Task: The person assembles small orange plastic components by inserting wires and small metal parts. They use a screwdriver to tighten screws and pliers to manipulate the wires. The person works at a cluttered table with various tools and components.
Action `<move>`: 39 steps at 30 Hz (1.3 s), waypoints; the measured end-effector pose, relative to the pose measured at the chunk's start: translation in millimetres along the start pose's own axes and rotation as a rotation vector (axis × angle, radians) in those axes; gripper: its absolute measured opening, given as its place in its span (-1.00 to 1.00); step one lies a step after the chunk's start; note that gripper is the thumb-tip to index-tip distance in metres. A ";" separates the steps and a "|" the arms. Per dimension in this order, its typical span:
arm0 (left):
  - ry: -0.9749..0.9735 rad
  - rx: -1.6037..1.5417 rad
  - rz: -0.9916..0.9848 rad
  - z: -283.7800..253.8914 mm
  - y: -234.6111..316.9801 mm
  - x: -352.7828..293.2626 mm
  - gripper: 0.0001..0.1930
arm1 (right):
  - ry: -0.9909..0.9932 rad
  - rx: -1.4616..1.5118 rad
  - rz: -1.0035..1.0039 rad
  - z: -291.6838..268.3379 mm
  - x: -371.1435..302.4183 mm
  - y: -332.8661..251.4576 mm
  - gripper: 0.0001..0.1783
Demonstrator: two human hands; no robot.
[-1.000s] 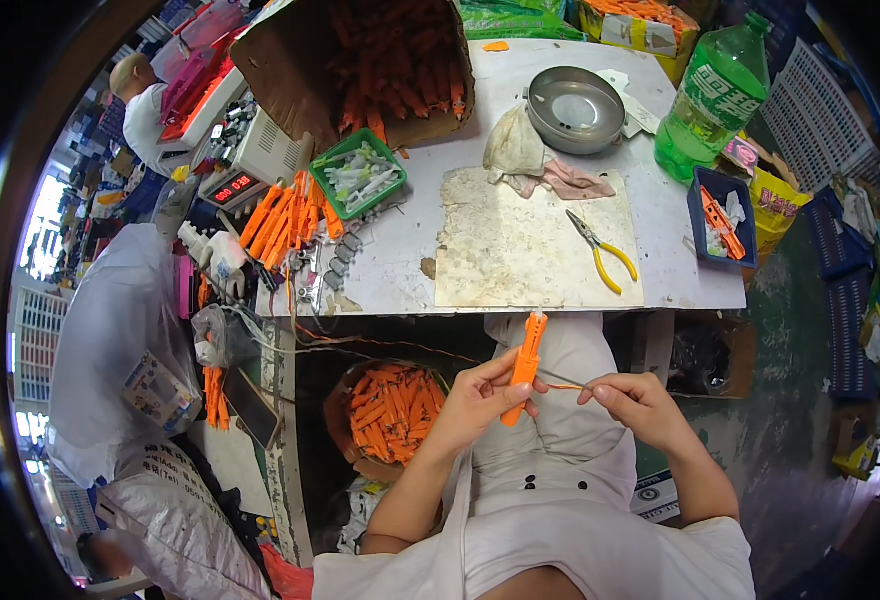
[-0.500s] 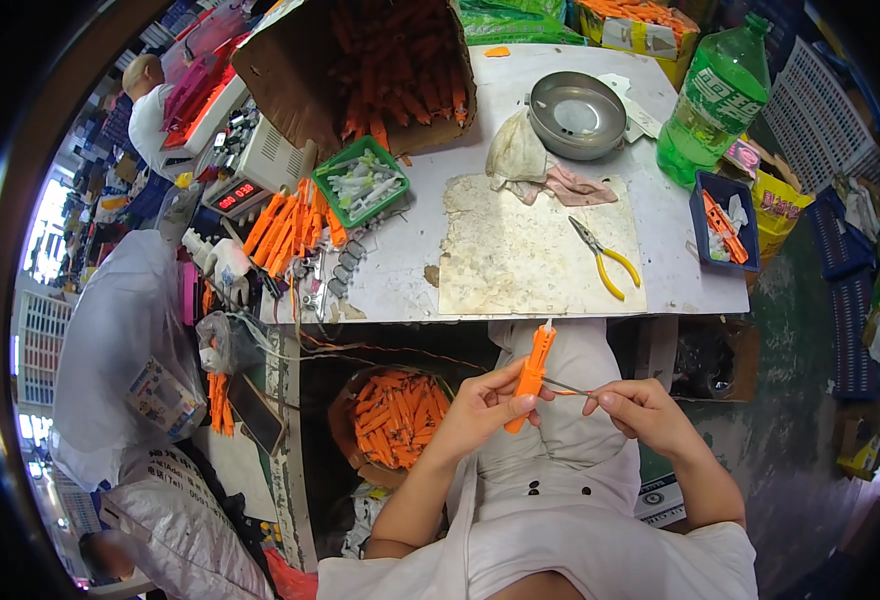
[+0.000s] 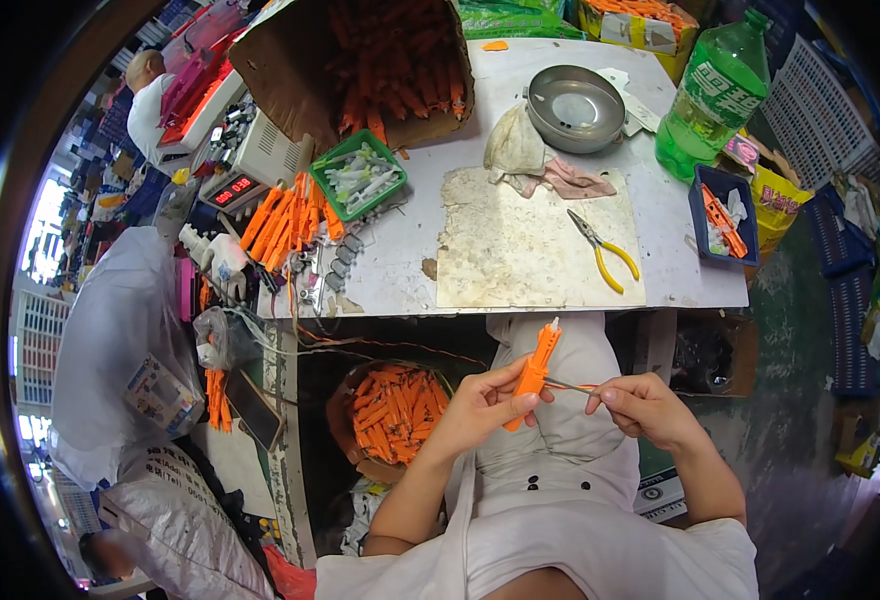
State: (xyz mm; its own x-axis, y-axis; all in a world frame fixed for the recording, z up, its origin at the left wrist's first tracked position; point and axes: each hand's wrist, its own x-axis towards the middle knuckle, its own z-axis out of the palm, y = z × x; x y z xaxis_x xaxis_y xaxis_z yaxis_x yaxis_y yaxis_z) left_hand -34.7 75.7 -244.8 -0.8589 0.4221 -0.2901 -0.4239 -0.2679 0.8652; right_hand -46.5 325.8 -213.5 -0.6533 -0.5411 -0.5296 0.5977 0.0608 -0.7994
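Above my lap, my left hand (image 3: 492, 402) grips an orange plastic housing (image 3: 537, 375) between thumb and fingers. The piece stands tilted, with a small white tip at its upper end. My right hand (image 3: 644, 408) pinches a thin dark metal tool (image 3: 568, 386), whose kind I cannot make out. Its far end reaches the housing's side beside my left fingers. A thin reddish wire runs alongside the tool. Pliers with yellow handles (image 3: 605, 252) lie on the worn board (image 3: 520, 250) on the table, beyond both hands.
A tilted carton (image 3: 290, 75) of orange housings, a green basket (image 3: 360, 205) of small pale parts and a metal bowl (image 3: 575, 108) stand on the table. A blue bin (image 3: 725, 258) and green bottle (image 3: 715, 95) are at right. Below sits a box of orange pieces (image 3: 397, 412).
Both hands keep their holds and have barely moved. The orange housing leans slightly more to the right, and the whole view has shifted a little.
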 end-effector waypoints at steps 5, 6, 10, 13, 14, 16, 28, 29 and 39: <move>-0.017 0.065 -0.054 -4.9 2.3 -0.6 -0.46 | 0.048 -0.218 -0.102 -0.8 -2.9 0.3 -0.62; -0.034 0.070 -0.056 -4.8 3.9 -1.1 -0.45 | 0.007 -0.139 -0.059 -2.6 -2.5 0.3 -0.63; -0.093 0.098 -0.071 -5.8 7.8 -3.9 -0.43 | -0.083 0.033 0.044 -12.7 -0.4 7.3 -0.67; -0.089 0.111 -0.085 -8.6 5.1 -3.8 -0.43 | 0.071 -0.323 -0.250 -3.0 -1.3 12.8 -0.71; -0.082 0.113 -0.090 -9.4 4.2 -3.6 -0.43 | 0.150 -0.504 -0.401 3.0 -2.0 14.9 -0.72; -0.054 0.134 -0.088 -12.0 3.5 -3.4 -0.43 | 0.290 -0.803 -0.680 10.4 -0.1 27.3 -0.74; 0.049 -0.122 0.001 -10.8 -12.2 8.2 -0.46 | 0.168 -0.431 -0.324 22.7 -2.6 21.0 -0.70; 0.054 -0.138 0.002 -9.4 -13.2 8.4 -0.47 | 0.161 -0.427 -0.321 22.7 -1.6 23.4 -0.69; 0.123 -0.039 0.027 -6.9 -17.9 4.6 -0.55 | 0.082 -0.397 -0.086 16.5 2.1 15.8 -0.70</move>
State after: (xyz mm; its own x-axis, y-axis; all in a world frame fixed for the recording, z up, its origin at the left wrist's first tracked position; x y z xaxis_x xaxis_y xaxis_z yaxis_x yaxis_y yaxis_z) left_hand -33.1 76.5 -264.4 -0.8979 0.3052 -0.3174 -0.4092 -0.3124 0.8573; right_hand -30.7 311.7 -222.6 -0.7379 -0.4904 -0.4637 0.3236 0.3460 -0.8807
